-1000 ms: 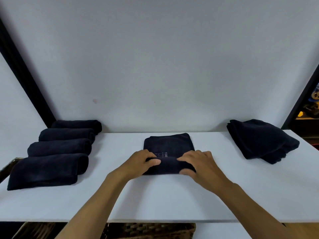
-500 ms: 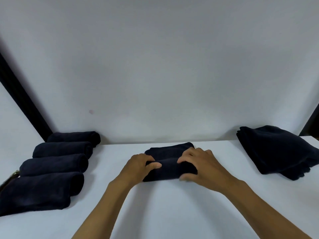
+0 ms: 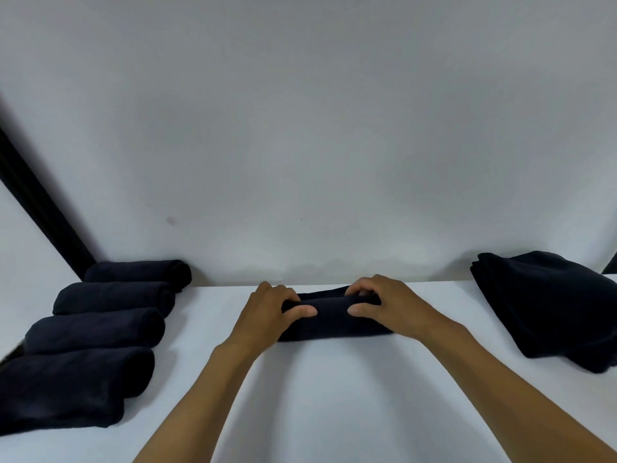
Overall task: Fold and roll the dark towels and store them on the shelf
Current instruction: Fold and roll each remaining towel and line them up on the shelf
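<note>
A dark towel (image 3: 334, 320) lies rolled almost to its far end in the middle of the white shelf (image 3: 334, 396). My left hand (image 3: 267, 315) grips the roll's left end, fingers curled over the top and thumb on the near side. My right hand (image 3: 384, 307) grips the right end the same way. Only a thin strip of flat towel shows behind the roll. Several rolled dark towels (image 3: 96, 329) lie side by side at the left. A stack of folded dark towels (image 3: 547, 309) sits at the right.
A white wall (image 3: 317, 145) stands just behind the shelf. A black frame post (image 3: 43, 208) slants up at the far left. Bare shelf surface lies between the roll and both towel groups, and in front of my hands.
Both hands have rolled the towel away from me toward the wall; the flat part has shrunk to a thin strip. The view has tilted upward, hiding the shelf's front edge.
</note>
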{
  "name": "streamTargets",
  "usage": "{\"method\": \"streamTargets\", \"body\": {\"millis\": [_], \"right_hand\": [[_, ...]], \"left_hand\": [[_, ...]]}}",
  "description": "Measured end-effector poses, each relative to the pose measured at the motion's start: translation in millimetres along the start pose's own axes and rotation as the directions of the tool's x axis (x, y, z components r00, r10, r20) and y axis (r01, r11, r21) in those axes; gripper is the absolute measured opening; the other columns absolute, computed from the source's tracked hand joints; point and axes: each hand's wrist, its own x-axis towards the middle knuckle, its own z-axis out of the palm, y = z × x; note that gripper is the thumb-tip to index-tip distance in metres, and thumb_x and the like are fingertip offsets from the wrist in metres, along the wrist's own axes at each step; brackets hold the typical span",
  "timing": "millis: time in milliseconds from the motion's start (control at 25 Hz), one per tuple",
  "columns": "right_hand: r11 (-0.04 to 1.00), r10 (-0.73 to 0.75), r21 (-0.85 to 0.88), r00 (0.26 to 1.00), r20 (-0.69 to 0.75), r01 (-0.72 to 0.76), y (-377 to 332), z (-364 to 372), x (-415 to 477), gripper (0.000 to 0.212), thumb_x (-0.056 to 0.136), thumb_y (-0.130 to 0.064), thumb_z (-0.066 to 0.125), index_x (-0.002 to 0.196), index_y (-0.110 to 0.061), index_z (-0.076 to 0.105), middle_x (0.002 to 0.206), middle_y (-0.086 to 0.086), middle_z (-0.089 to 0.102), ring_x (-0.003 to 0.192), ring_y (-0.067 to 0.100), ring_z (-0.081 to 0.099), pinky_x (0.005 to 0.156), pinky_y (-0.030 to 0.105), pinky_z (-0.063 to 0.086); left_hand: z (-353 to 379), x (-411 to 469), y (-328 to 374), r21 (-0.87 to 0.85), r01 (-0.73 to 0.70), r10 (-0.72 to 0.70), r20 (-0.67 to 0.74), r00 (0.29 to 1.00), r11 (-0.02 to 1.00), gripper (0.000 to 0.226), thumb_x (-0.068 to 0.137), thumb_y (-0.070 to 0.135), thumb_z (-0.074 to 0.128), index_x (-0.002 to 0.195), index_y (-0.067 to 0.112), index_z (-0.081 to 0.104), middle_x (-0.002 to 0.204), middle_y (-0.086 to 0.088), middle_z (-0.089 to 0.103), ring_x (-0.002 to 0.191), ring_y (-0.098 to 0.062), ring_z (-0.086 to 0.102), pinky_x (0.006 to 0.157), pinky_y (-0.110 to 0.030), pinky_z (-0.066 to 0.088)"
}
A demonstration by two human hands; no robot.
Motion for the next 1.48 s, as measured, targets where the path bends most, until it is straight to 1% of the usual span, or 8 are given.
{"method": "streamTargets", "body": {"millis": [240, 320, 440, 720, 920, 1040, 1240, 1480], "right_hand": [[0.925, -0.198, -0.329, 0.980, 0.015, 0.192, 5, 5, 10, 0.042, 0.086, -0.055, 0.059, 0.124, -0.037, 0.055, 0.120, -0.019, 0.054, 0.109, 0.007, 0.047, 0.096, 0.029, 0.030], [0.967, -0.117, -0.218, 0.991, 0.072, 0.130, 9, 0, 29, 0.032, 0.088, -0.054, 0.057, 0.116, -0.038, 0.060, 0.115, -0.018, 0.059, 0.107, 0.008, 0.052, 0.098, 0.034, 0.035], [0.997, -0.012, -0.067, 0.987, 0.158, 0.023, 15, -7, 55, 0.024, 0.090, -0.051, 0.056, 0.106, -0.035, 0.066, 0.107, -0.014, 0.064, 0.102, 0.009, 0.057, 0.096, 0.036, 0.044], [0.865, -0.286, -0.442, 0.957, -0.044, 0.238, 10, 5, 52, 0.035, 0.097, -0.048, 0.044, 0.124, -0.029, 0.053, 0.116, -0.009, 0.052, 0.104, 0.016, 0.049, 0.091, 0.031, 0.034], [0.735, -0.281, -0.630, 0.958, 0.053, 0.250, 7, 11, 60, 0.051, 0.080, -0.042, 0.061, 0.126, -0.025, 0.048, 0.114, -0.003, 0.053, 0.098, 0.021, 0.052, 0.081, 0.030, 0.031], [0.837, -0.222, -0.483, 0.966, 0.132, 0.258, -21, 11, 69, 0.046, 0.075, -0.040, 0.062, 0.117, -0.026, 0.050, 0.102, -0.005, 0.061, 0.087, 0.019, 0.057, 0.075, 0.029, 0.032], [0.814, -0.327, -0.464, 0.936, 0.132, 0.350, -81, 47, 99, 0.050, 0.081, -0.044, 0.062, 0.121, -0.024, 0.039, 0.100, -0.002, 0.061, 0.084, 0.022, 0.059, 0.079, 0.034, 0.040], [0.587, -0.509, -0.731, 0.861, 0.001, 0.348, -102, 110, 143, 0.038, 0.067, -0.031, 0.073, 0.100, -0.017, 0.059, 0.090, 0.005, 0.061, 0.076, 0.026, 0.056, 0.066, 0.037, 0.043]], "left_hand": [[2, 29, -3, 0.030, 0.110, -0.109, -0.037, 0.993, 0.993, 0.037, 0.088, 0.047, 0.062, 0.075, 0.012, 0.066, 0.066, 0.006, 0.060, 0.065, -0.015, 0.054, 0.059, -0.026, 0.040], [8, 21, -2, 0.280, -0.091, 0.171, -0.277, 0.946, 0.956, 0.032, 0.088, 0.047, 0.061, 0.077, 0.018, 0.068, 0.073, 0.005, 0.064, 0.073, -0.019, 0.057, 0.065, -0.030, 0.045], [23, 3, -6, 0.504, -0.318, 0.481, -0.235, 0.845, 0.803, 0.043, 0.074, 0.051, 0.074, 0.097, 0.015, 0.070, 0.089, 0.003, 0.069, 0.083, -0.019, 0.062, 0.075, -0.033, 0.046], [-8, 51, 1, 0.136, 0.001, -0.029, 0.209, 0.977, 0.991, 0.034, 0.083, 0.048, 0.066, 0.105, 0.022, 0.066, 0.096, 0.003, 0.067, 0.092, -0.020, 0.058, 0.087, -0.034, 0.043], [-2, 49, -9, 0.502, -0.204, 0.160, 0.130, 0.978, 0.841, 0.050, 0.085, 0.051, 0.061, 0.121, 0.018, 0.058, 0.109, -0.002, 0.057, 0.102, -0.024, 0.051, 0.090, -0.036, 0.036], [-5, 33, -36, 0.685, -0.315, 0.339, 0.105, 0.935, 0.657, 0.070, 0.058, 0.046, 0.083, 0.115, 0.012, 0.061, 0.091, -0.002, 0.065, 0.079, -0.025, 0.062, 0.076, -0.036, 0.048], [-62, 36, -79, 0.774, -0.183, 0.199, 0.074, 0.977, 0.607, 0.044, 0.065, 0.031, 0.075, 0.103, 0.014, 0.061, 0.088, 0.000, 0.066, 0.085, -0.025, 0.059, 0.079, -0.034, 0.040], [-93, 40, -129, 0.833, -0.050, 0.114, -0.015, 0.993, 0.551, 0.052, 0.016, 0.013, 0.093, 0.058, 0.011, 0.062, 0.055, -0.003, 0.055, 0.049, -0.021, 0.053, 0.050, -0.027, 0.047]]}}
